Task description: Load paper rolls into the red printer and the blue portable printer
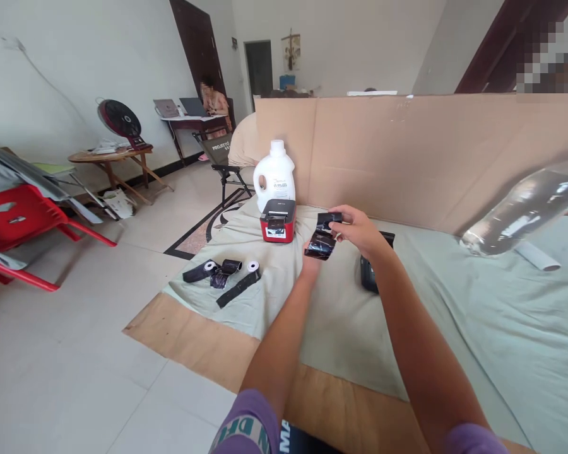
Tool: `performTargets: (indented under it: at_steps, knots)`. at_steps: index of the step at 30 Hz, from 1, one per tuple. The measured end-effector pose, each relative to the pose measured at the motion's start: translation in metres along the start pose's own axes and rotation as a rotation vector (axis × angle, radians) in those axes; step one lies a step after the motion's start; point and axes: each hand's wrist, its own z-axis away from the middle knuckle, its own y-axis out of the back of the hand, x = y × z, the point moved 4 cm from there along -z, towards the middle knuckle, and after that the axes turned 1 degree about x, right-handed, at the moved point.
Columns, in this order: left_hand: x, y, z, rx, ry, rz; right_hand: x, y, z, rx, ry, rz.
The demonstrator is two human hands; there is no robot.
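Note:
My two hands are together above the cloth, in front of the red and black printer (278, 221). Between them is a roll of glossy black paper (320, 244), partly unrolled. My left hand (311, 260) supports it from below and behind, its fingers mostly hidden. My right hand (357, 228) pinches the upper end of the strip between thumb and fingers. A black device (369, 274) lies on the cloth, partly covered by my right forearm. Left of the printer, several black paper rolls (253, 267) with loose tails lie on the cloth; two show white ends.
A white jug (277, 173) stands behind the printer. Cardboard (360, 157) forms a wall along the back. On the right are a large clear bottle (520, 208) and a white tube (539, 256). A wooden board edge (189, 334) runs along the front. A person sits at a far desk.

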Motion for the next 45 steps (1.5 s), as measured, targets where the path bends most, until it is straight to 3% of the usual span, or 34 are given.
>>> performTargets:
  at_steps: [3, 6, 10, 14, 20, 27, 34, 45]
  knots:
    - [0.017, 0.042, -0.013, 0.122, -0.003, 0.117, 0.013, 0.000, 0.004, 0.049, 0.038, -0.119]
    - [0.033, 0.059, -0.015, 0.075, 0.052, 0.296, 0.026, -0.003, 0.005, 0.022, 0.011, -0.201]
    - [0.056, 0.049, -0.010, -0.067, 0.007, 0.239, 0.032, -0.002, 0.007, -0.010, -0.045, -0.299]
    - [0.074, 0.040, -0.005, -0.073, -0.082, 0.099, 0.029, 0.005, 0.010, -0.010, -0.040, -0.318]
    - [0.091, 0.037, 0.001, -0.082, -0.136, 0.072, 0.025, 0.015, 0.015, 0.058, 0.013, -0.128]
    - [0.115, 0.034, 0.010, -0.118, -0.206, 0.069, 0.021, 0.017, 0.016, 0.083, 0.071, -0.140]
    - [0.112, 0.029, 0.011, -0.191, -0.227, -0.053, 0.015, 0.020, 0.019, 0.107, 0.072, -0.192]
    - [0.110, 0.035, 0.010, -0.238, -0.380, -0.325, 0.022, 0.014, 0.013, 0.129, 0.123, -0.146]
